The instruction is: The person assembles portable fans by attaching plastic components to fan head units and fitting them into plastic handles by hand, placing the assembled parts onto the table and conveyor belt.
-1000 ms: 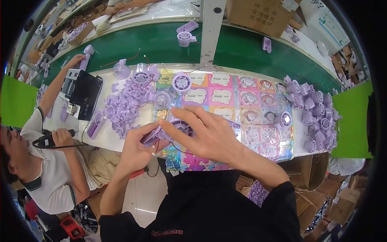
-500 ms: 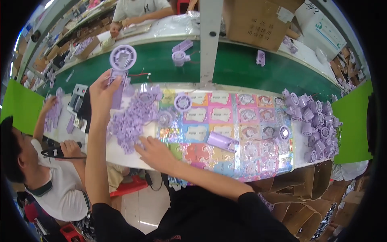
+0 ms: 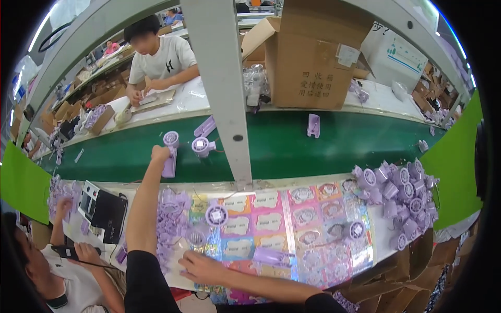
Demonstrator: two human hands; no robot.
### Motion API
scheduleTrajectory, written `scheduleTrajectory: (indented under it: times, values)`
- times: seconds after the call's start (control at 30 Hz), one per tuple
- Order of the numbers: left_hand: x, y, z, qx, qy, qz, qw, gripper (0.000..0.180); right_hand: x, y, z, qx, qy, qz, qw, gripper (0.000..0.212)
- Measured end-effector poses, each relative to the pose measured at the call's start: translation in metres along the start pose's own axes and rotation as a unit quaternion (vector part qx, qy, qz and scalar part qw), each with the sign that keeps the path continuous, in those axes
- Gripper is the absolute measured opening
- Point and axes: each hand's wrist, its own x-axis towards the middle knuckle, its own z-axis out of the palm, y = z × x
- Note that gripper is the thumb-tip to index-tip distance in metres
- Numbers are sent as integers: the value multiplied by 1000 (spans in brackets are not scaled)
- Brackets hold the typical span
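Note:
Stretched far out over the green conveyor belt (image 3: 282, 141), my left hand (image 3: 160, 153) is closed on a light purple handheld fan (image 3: 169, 166). Its round head points away from me and its handle toward me; whether it touches the belt I cannot tell. My right hand (image 3: 202, 269) lies low over the worktable with fingers apart and nothing in it. Beside it is a pile of small purple plastic parts (image 3: 168, 229). A round fan head (image 3: 216, 214) and a purple handle shell (image 3: 271, 257) rest on the colourful printed sheet (image 3: 271, 221).
Another fan head (image 3: 356, 229) sits on the sheet's right part, before a heap of fan heads (image 3: 404, 193). Purple pieces (image 3: 201, 147) and a shell (image 3: 313, 125) lie on the belt. A grey post (image 3: 219, 94) stands ahead. Co-workers sit at left and across the belt.
My left hand has carried the fan forward from above the table to the belt. My right hand stays near the pile of parts. The view has tilted up.

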Motion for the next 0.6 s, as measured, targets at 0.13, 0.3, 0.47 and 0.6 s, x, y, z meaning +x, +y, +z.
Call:
scheduleTrajectory:
  times: [0.13,0.3,0.47,0.6]
  values:
    - [-92,117,62,85,177,283,939,57,-28,38,-30,-27,-36,74,996,27]
    - [-95,113,50,39,-154,441,883,66,-16,26,-19,35,4,38,999,31]
    - [-148,182,46,226,-157,382,882,67,-16,29,-26,25,-25,42,998,30]
    - [-143,192,63,187,-179,410,874,51,-21,32,-23,11,-10,36,999,32]
